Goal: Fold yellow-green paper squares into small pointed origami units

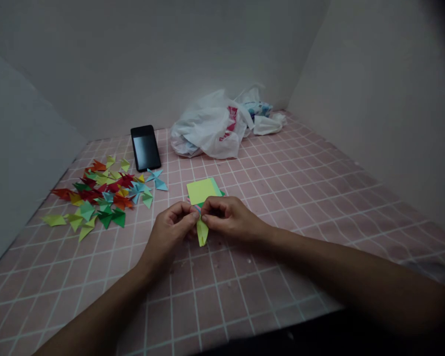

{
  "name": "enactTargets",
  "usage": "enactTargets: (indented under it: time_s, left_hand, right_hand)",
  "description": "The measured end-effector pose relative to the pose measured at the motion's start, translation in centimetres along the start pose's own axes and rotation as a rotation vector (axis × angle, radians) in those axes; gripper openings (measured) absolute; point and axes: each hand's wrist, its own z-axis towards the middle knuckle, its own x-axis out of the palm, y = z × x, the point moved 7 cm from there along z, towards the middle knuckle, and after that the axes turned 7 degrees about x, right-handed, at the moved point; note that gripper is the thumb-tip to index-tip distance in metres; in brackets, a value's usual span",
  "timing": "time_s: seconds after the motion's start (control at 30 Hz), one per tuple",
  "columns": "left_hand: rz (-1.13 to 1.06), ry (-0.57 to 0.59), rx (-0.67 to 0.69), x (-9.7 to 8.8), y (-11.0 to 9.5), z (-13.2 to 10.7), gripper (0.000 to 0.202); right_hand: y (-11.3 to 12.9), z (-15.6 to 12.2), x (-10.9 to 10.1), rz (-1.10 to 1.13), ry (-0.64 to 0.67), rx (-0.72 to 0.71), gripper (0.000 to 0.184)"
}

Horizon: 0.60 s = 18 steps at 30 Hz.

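Note:
A piece of folded yellow origami paper (202,234) is pinched between my two hands, its narrow end pointing down toward me. My left hand (176,221) closes on its left side with thumb and fingers. From the right, my right hand (232,217) pinches it the same way. The fingers hide the paper's upper part. Just beyond my hands lies a stack of square paper sheets (203,190), yellow on top with green edges showing beneath.
To the left spreads a pile of folded paper cranes (106,217) in several colours. A black phone (146,148) lies behind them. White plastic bags (211,126) rest against the back wall. Pink checked cloth (300,178) covers the surface, with walls on three sides.

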Motion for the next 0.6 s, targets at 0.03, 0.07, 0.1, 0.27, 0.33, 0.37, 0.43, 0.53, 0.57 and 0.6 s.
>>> enactTargets:
  time_s: [0.03, 0.07, 0.1, 0.27, 0.33, 0.37, 0.43, 0.53, 0.57, 0.6]
  left_hand:
    - [0.011, -0.001, 0.003, -0.05, -0.04, -0.02, 0.015]
    - [0.021, -0.004, 0.007, -0.10, -0.11, -0.04, 0.016]
    - [0.029, -0.006, 0.011, -0.12, -0.20, -0.05, 0.017]
    - [0.027, -0.001, 0.043, -0.01, -0.83, 0.01, 0.023]
    - [0.025, 0.015, 0.029, 0.10, -0.77, 0.09, 0.021]
    - [0.028, 0.022, 0.019, 0.13, -0.68, 0.13, 0.020]
    - [0.035, 0.027, 0.009, 0.12, -0.51, 0.19, 0.019]
    - [0.031, 0.014, 0.007, 0.03, -0.34, 0.21, 0.019]
    - [0.024, 0.011, 0.004, 0.03, -0.27, 0.20, 0.019]
    - [0.016, 0.009, 0.001, 0.03, -0.21, 0.20, 0.019]
  right_hand:
    - [-0.08, 0.00, 0.08, 0.019, 0.010, 0.012, 0.011]
    - [-0.15, 0.01, 0.16, 0.036, 0.020, 0.025, 0.011]
    - [-0.21, 0.02, 0.21, 0.051, 0.028, 0.036, 0.010]
    - [-0.39, 0.12, 0.06, 0.100, 0.015, 0.079, 0.010]
    - [-0.47, 0.14, -0.04, 0.113, 0.006, 0.086, 0.010]
    - [-0.49, 0.15, -0.08, 0.113, 0.002, 0.083, 0.011]
    - [-0.48, 0.18, -0.17, 0.104, -0.007, 0.068, 0.010]
    - [-0.37, 0.19, -0.22, 0.083, -0.012, 0.037, 0.010]
    - [-0.32, 0.18, -0.21, 0.075, -0.011, 0.029, 0.010]
    - [-0.28, 0.17, -0.20, 0.072, -0.011, 0.024, 0.010]
